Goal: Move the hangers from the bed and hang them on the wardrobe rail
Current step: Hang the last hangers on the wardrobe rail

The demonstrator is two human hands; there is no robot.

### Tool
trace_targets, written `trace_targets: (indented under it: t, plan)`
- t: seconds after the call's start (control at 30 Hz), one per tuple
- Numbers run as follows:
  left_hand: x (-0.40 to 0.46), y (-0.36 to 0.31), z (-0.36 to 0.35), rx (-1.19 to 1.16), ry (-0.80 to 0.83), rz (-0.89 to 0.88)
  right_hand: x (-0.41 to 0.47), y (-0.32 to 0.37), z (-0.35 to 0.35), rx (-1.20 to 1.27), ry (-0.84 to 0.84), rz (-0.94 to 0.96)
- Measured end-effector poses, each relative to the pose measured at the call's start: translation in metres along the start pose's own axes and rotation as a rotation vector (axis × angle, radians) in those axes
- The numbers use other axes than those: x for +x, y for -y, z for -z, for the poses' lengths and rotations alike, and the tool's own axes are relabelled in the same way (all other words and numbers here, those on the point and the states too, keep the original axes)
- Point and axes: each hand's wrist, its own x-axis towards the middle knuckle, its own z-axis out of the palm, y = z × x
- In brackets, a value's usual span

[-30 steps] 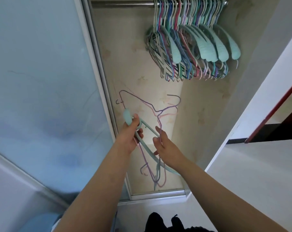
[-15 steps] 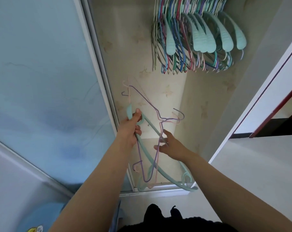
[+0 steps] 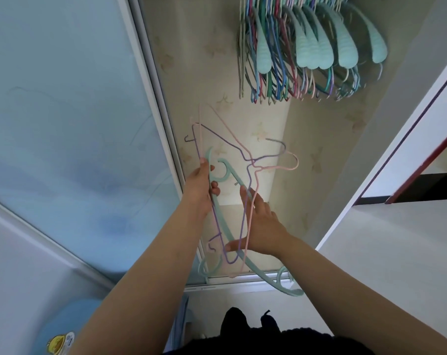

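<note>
At frame centre, left hand (image 3: 199, 190) pinches the hanger bunch (image 3: 243, 201) (teal, purple, pink); right hand (image 3: 263, 226), fingers spread, touches its wires

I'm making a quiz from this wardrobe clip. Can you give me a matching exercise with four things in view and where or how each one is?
Things:
1. teal plastic hanger
2. pink wire hanger
3. hung hangers
4. sliding door

States:
A. hanging in a bunch at the top of the wardrobe
B. gripped near its hook by the left hand
C. frosted blue panel, left of the opening
D. thin frame crossing over the right hand

Pairs: 1-B, 2-D, 3-A, 4-C
</note>
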Motion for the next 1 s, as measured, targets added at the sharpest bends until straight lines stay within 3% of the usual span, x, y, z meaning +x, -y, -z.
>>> trace_targets:
  t: [0.2,0.37,0.5,0.63,0.8,0.93,1.0]
  plan:
    - [0.0,0.007,-0.006,-0.011,0.1,0.076,-0.008,0.003,-0.011,0.035,-0.036,0.041]
    - [0.001,-0.003,-0.016,-0.102,0.05,0.064,-0.012,-0.013,-0.018,0.122,-0.057,0.044]
    - [0.005,-0.02,-0.025,-0.167,-0.025,0.027,-0.026,-0.046,-0.032,0.101,0.057,-0.135]
    - [0.011,-0.023,-0.028,-0.178,-0.013,0.001,-0.035,-0.066,-0.045,0.114,-0.028,-0.32]
    - [0.02,-0.023,-0.027,0.087,0.001,-0.098,-0.043,-0.075,-0.04,0.128,-0.282,-0.371]
    - [0.033,-0.016,-0.023,0.516,-0.107,-0.321,-0.047,-0.083,-0.036,0.088,-0.326,-0.423]
    - [0.037,-0.014,-0.023,0.544,-0.154,-0.383,-0.048,-0.09,-0.037,0.043,-0.32,-0.441]
